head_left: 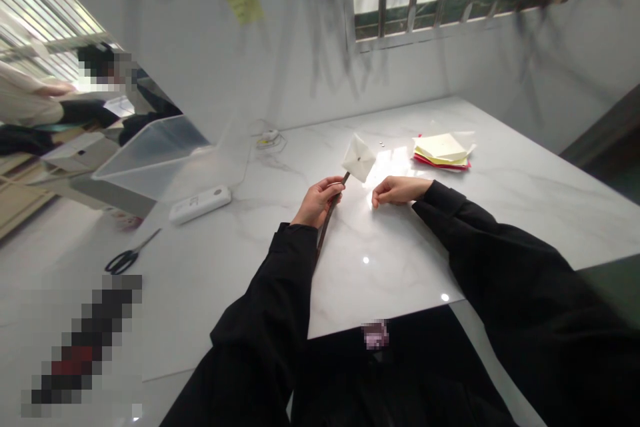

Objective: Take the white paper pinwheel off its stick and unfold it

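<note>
My left hand (319,201) is closed around a thin dark brown stick (327,219), which slants up from near my sleeve. At the stick's upper end sits a white paper square (359,157) with a small dark spot at its middle, much like a paper pinwheel. To the right of it, my right hand (397,191) is low over the table (370,240), fingers curled and pressed together. Whether anything is between those fingers is hidden. Two or so tiny pale bits (382,144) lie behind the paper square.
A stack of white, yellow and red paper (443,149) lies at the back right. On the left are black-handled scissors (131,252), a white power strip (201,205), a clear plastic bin (155,153) and a small white object with cord (270,135). Other people sit beyond, at far left.
</note>
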Demonstrator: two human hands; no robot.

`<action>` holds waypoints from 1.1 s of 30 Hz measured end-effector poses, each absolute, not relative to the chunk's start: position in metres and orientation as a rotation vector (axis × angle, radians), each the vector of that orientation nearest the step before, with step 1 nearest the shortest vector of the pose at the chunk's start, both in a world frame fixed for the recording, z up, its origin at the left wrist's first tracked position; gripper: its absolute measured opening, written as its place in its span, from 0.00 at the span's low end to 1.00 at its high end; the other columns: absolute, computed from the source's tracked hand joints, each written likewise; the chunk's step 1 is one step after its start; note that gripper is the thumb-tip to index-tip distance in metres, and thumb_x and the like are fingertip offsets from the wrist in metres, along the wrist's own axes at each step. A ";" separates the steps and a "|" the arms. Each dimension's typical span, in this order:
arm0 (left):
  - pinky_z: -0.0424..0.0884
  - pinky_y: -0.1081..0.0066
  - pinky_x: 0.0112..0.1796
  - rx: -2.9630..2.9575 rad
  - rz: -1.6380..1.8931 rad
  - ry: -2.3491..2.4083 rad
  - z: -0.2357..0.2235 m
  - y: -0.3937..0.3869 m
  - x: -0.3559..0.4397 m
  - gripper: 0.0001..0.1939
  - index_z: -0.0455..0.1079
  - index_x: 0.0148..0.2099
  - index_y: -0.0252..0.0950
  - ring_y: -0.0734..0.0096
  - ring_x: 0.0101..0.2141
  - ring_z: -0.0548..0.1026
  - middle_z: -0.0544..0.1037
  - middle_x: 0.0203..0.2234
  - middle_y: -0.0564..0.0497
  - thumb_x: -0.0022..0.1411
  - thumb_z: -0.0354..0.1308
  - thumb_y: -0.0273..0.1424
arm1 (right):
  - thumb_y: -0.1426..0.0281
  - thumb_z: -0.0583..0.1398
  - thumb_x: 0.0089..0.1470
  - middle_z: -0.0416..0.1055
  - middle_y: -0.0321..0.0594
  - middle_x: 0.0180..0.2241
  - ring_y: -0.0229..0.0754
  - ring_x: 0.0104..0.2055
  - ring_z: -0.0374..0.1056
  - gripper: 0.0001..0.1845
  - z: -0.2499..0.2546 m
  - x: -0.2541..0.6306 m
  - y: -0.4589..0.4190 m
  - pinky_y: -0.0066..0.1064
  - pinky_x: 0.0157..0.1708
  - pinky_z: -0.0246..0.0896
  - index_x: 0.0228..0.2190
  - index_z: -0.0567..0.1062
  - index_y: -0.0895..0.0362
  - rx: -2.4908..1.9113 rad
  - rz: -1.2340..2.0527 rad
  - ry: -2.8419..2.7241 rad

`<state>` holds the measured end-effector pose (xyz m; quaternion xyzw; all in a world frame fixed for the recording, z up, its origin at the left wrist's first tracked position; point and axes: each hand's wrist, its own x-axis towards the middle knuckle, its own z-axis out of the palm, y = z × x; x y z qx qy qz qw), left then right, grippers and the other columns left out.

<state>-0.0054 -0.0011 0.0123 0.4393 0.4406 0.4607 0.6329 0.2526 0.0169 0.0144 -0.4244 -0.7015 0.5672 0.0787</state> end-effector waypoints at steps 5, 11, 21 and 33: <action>0.66 0.73 0.32 0.999 1.053 1.002 0.011 -0.001 -0.006 0.27 0.78 0.43 0.34 0.77 0.28 0.71 0.78 0.31 0.53 0.40 0.79 0.37 | 0.75 0.61 0.53 0.66 0.31 0.22 0.33 0.20 0.54 0.24 0.008 0.264 0.034 0.26 0.21 0.47 0.52 0.77 0.63 -1.639 1.080 -1.628; 0.66 0.73 0.31 1.002 1.089 1.017 0.011 -0.001 -0.005 0.26 0.77 0.43 0.35 0.78 0.27 0.71 0.77 0.30 0.54 0.40 0.79 0.37 | 0.71 0.64 0.53 0.63 0.28 0.21 0.33 0.19 0.51 0.39 0.020 0.252 0.018 0.26 0.19 0.45 0.65 0.67 0.67 -1.481 1.327 -1.529; 0.64 0.73 0.30 1.021 1.142 1.020 0.010 0.001 -0.007 0.26 0.76 0.45 0.36 0.80 0.25 0.69 0.77 0.31 0.54 0.43 0.77 0.38 | 0.61 0.70 0.54 0.51 0.25 0.20 0.30 0.20 0.42 0.16 0.021 0.229 -0.002 0.24 0.20 0.35 0.40 0.80 0.58 -0.999 2.044 -1.804; 0.64 0.71 0.32 1.035 1.094 1.006 0.012 -0.001 -0.006 0.26 0.78 0.42 0.35 0.76 0.27 0.70 0.78 0.30 0.52 0.41 0.78 0.38 | 0.70 0.60 0.50 0.66 0.30 0.25 0.38 0.22 0.55 0.55 -0.005 0.242 0.030 0.29 0.23 0.51 0.74 0.43 0.65 -1.451 1.103 -1.204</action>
